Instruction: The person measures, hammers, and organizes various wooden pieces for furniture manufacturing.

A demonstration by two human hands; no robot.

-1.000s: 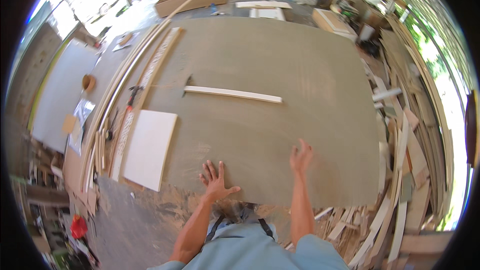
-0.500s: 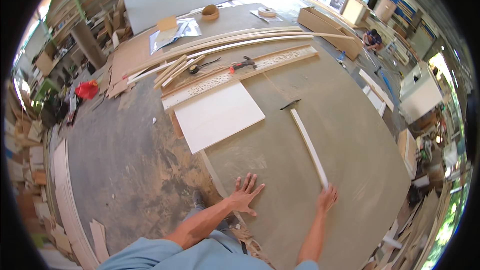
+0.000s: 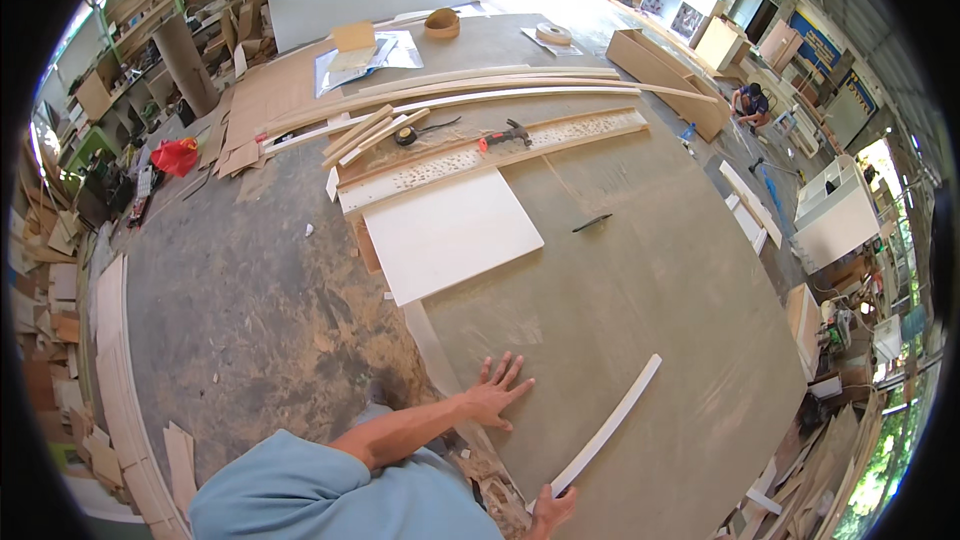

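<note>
My left hand (image 3: 495, 393) lies flat on the grey-brown tabletop (image 3: 600, 320), fingers spread and holding nothing. With my right hand (image 3: 553, 512), low in the view near the table's front edge, I grip the near end of a narrow white wooden strip (image 3: 612, 418). The strip slants away to the right over the tabletop. Farther off, a dark pen (image 3: 592, 223) lies by itself. A white rectangular board (image 3: 452, 237) rests flat at the table's left side, beyond my left hand.
A long shallow wooden tray (image 3: 420, 176) lies behind the board, with a red-handled hammer (image 3: 505, 136) and a tape measure (image 3: 405, 136) near it. Long wood strips (image 3: 480, 90) lie farther back. A roll of edging tape (image 3: 553, 34) is beyond. Another person (image 3: 750, 106) crouches at the far right.
My right hand has drawn the white strip nearer and to the left, turning it and taking its far end away from the pen. My left hand stays spread on the table.
</note>
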